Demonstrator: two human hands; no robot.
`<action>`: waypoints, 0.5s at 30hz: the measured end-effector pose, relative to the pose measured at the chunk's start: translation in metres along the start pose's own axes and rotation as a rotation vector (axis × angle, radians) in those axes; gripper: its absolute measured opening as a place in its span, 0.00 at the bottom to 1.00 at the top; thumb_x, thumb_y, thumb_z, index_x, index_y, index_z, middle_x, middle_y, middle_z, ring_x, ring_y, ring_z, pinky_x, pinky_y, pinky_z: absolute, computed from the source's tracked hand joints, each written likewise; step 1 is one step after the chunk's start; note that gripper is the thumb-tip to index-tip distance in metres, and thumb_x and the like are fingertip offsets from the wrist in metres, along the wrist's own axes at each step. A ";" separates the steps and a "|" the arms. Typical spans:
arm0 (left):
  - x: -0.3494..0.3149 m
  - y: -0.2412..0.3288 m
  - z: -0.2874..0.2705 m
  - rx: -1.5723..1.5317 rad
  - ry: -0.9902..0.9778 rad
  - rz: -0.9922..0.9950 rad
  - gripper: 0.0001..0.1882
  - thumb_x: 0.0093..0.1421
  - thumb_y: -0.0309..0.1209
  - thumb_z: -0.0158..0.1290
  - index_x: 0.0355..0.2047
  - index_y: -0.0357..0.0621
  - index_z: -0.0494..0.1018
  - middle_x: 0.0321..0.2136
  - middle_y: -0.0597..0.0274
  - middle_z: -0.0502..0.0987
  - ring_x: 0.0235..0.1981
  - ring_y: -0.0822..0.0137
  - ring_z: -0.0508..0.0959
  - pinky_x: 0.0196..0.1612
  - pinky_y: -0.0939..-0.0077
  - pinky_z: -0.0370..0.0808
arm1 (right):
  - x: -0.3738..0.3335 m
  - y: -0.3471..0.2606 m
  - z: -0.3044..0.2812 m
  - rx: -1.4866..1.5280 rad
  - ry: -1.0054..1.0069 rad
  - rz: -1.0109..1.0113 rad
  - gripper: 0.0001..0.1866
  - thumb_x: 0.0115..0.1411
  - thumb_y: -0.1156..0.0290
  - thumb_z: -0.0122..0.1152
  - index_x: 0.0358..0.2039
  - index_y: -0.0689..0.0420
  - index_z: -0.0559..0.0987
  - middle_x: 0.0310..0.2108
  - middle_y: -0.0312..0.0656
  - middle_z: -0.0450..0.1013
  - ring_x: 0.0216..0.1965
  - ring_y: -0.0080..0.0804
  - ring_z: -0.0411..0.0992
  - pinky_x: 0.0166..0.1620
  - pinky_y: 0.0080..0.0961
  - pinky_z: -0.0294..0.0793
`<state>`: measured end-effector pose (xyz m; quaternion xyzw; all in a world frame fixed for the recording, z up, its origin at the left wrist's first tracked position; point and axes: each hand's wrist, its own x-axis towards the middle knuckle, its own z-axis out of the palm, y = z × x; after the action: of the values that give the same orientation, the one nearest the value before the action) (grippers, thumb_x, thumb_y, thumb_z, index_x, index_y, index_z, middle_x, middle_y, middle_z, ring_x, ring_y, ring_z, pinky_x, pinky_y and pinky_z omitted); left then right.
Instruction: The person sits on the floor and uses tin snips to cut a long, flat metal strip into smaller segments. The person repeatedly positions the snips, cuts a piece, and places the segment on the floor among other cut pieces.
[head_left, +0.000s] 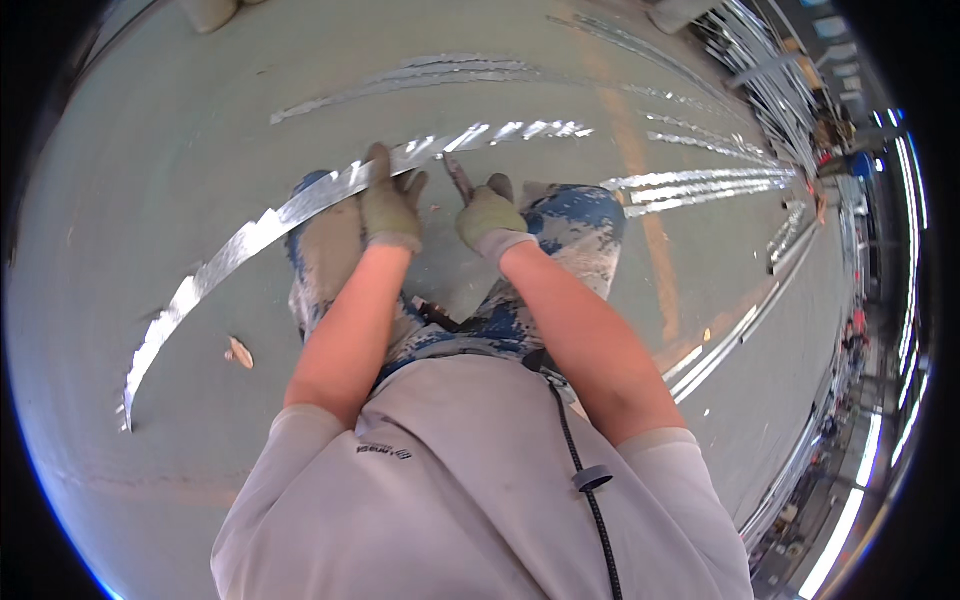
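A long, bright silver metal strip (262, 232) with a jagged, toothed edge curves across the floor in front of my knees. My left hand (390, 208), in a greenish glove with darker fingertips, grips this strip near its middle, one finger lying over it. Just right of it, my right hand (492, 212), gloved the same way, is closed close to the strip's near edge. A narrow dark piece (458, 178) sticks out of the right hand toward the strip; it looks like a slim tool, but its kind is unclear.
Other jagged metal strips (455, 75) lie farther off, with several shiny strips (715, 185) to the right. A heap of metal lengths (765, 80) sits at the far right. A dry leaf (239, 352) lies on the greenish floor, and long bars (730, 340) run along the right.
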<state>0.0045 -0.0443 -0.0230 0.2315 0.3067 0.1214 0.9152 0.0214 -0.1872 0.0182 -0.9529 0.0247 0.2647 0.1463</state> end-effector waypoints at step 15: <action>-0.001 -0.012 0.037 0.091 -0.190 0.046 0.26 0.75 0.46 0.50 0.68 0.49 0.65 0.61 0.55 0.73 0.59 0.55 0.77 0.61 0.51 0.76 | 0.017 0.038 -0.058 -0.032 0.132 -0.052 0.20 0.64 0.62 0.55 0.53 0.57 0.75 0.52 0.56 0.79 0.56 0.55 0.77 0.57 0.47 0.75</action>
<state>0.0276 -0.0680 -0.0024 0.2904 0.2182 0.1058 0.9257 0.0595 -0.2403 0.0467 -0.9708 0.0051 0.1978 0.1358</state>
